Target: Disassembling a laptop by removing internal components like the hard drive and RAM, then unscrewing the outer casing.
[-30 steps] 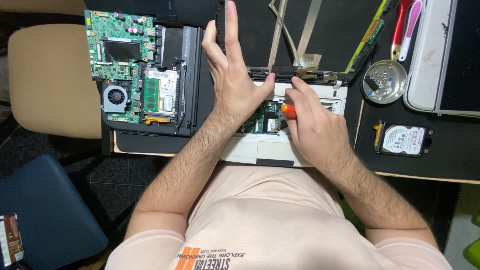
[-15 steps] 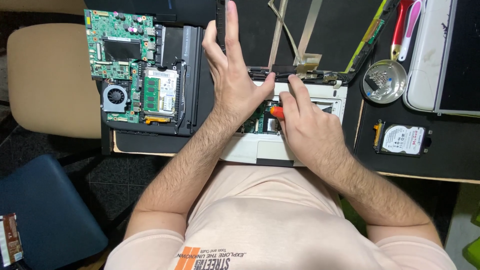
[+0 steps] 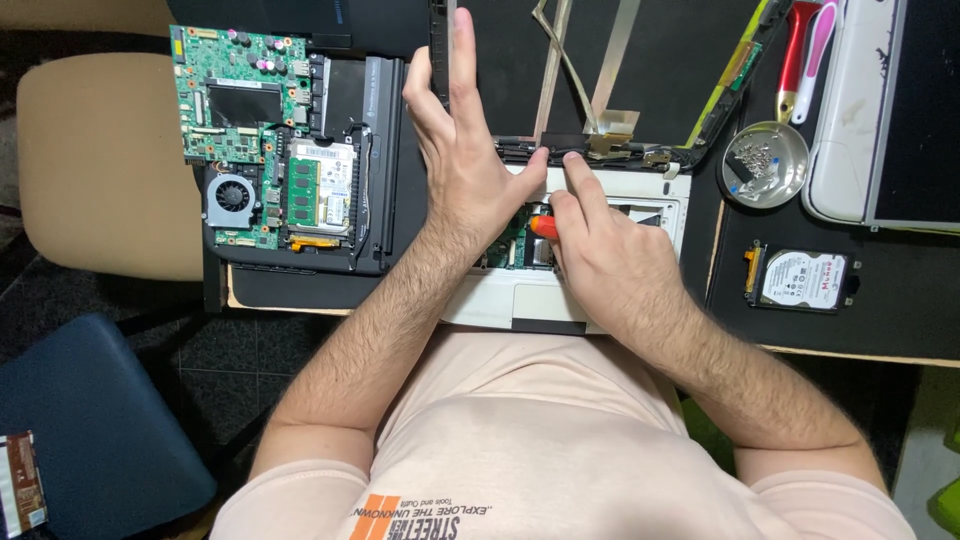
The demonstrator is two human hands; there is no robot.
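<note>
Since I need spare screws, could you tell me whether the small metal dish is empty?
Not empty: the metal dish holds a small heap of screws.

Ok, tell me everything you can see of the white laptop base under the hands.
The laptop base is white plastic, lying flat at the desk's near edge against the person's body. Its top is opened: a green board shows in the middle gap. A dark hinge bar with loose flat cables runs along its far edge. The left hand presses on its far left; the right hand rests over the middle, holding an orange-handled screwdriver.
</note>
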